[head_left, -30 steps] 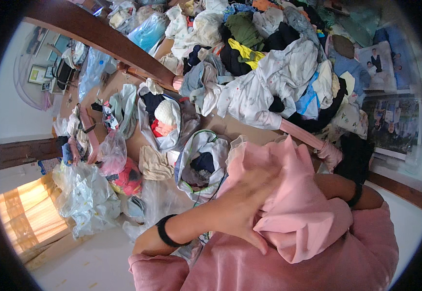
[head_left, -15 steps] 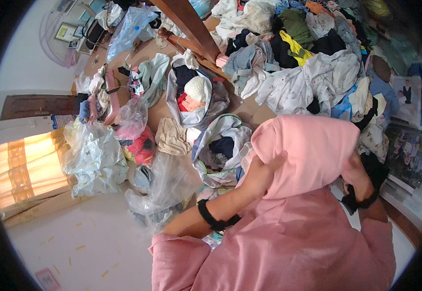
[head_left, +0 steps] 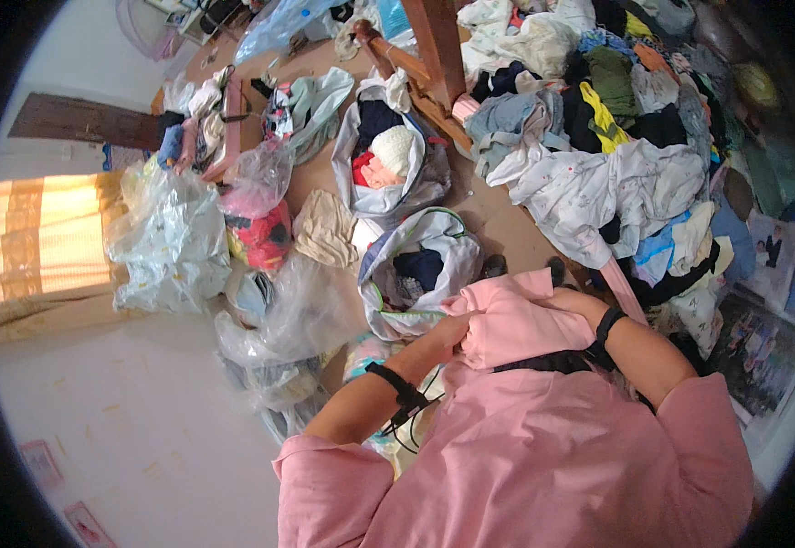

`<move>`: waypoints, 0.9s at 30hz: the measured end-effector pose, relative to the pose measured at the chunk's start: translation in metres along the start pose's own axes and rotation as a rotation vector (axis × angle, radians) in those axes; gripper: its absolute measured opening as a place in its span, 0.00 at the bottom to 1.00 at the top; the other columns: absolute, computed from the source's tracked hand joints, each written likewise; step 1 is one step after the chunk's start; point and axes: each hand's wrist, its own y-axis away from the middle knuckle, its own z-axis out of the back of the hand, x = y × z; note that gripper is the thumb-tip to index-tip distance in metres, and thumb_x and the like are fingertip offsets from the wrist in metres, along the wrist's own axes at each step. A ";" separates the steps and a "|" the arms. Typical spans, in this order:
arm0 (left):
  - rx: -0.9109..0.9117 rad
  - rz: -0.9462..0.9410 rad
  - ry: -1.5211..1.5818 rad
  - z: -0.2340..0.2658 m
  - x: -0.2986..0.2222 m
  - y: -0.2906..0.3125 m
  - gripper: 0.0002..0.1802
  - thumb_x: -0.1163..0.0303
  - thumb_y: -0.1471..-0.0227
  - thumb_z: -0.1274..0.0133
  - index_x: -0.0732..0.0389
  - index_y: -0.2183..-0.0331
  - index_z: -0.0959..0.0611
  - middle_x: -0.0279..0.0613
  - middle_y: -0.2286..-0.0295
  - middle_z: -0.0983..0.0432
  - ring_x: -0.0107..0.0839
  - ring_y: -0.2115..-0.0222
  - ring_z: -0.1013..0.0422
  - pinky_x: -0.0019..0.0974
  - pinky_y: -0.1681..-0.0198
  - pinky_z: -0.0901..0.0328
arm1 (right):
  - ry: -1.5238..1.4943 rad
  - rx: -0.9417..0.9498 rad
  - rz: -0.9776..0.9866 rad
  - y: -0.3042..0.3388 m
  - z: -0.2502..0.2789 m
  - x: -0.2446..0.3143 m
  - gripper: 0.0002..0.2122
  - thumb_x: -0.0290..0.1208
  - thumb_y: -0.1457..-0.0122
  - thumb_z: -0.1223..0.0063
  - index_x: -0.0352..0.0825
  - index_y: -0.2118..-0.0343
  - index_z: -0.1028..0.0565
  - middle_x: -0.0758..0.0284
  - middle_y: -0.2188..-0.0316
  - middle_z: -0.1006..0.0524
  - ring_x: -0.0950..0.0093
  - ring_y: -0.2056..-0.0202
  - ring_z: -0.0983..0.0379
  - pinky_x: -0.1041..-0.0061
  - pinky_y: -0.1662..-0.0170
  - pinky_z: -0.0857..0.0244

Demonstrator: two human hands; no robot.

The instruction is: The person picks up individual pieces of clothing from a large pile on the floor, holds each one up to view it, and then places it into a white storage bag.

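A folded pink garment (head_left: pixel 521 320) is bunched up in front of my body; its exact kind cannot be made out. My left hand (head_left: pixel 457 331) grips its left side, the fingers partly covered by the cloth. On the far right side my right hand (head_left: pixel 573 303) holds it too, with the fingertips hidden in the folds. Just beyond and left of the garment stands an open pale grey bag (head_left: pixel 374 294) with green trim and dark clothing (head_left: pixel 418 268) inside.
Another open grey bag (head_left: pixel 347 146) holds a cream knit hat (head_left: pixel 392 151). Clear plastic bags (head_left: pixel 301 310) lie to the left. A large heap of clothes (head_left: pixel 616 183) spreads at the back right, beside a wooden bed post (head_left: pixel 438 50). A beige cloth (head_left: pixel 324 224) lies on the floor.
The pink garment has come down and nearer my body, and is now more compactly folded. Both hands have moved with it, the right one leftward. The view has shifted.
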 end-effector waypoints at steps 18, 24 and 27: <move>0.316 -1.331 -0.651 -0.066 0.039 0.176 0.31 0.63 0.69 0.35 0.62 0.59 0.24 0.45 0.57 0.29 0.42 0.55 0.32 0.41 0.49 0.41 | -0.607 0.711 0.007 0.145 0.019 0.095 0.22 0.38 0.39 0.64 0.30 0.45 0.40 0.63 0.47 0.35 0.73 0.47 0.39 0.74 0.43 0.50; -0.086 -1.236 0.143 -0.034 0.058 0.123 0.23 0.67 0.68 0.36 0.62 0.64 0.21 0.45 0.61 0.27 0.43 0.59 0.31 0.40 0.53 0.39 | 0.052 0.855 0.529 0.105 -0.012 0.148 0.12 0.27 0.44 0.57 0.32 0.59 0.25 0.67 0.57 0.26 0.76 0.54 0.31 0.76 0.51 0.40; -0.024 -1.179 0.154 -0.003 0.058 0.116 0.27 0.68 0.66 0.36 0.61 0.60 0.24 0.44 0.58 0.29 0.40 0.56 0.33 0.39 0.51 0.40 | 0.051 0.910 0.422 0.087 -0.046 0.169 0.13 0.27 0.44 0.55 0.33 0.56 0.27 0.68 0.55 0.27 0.78 0.54 0.33 0.77 0.50 0.41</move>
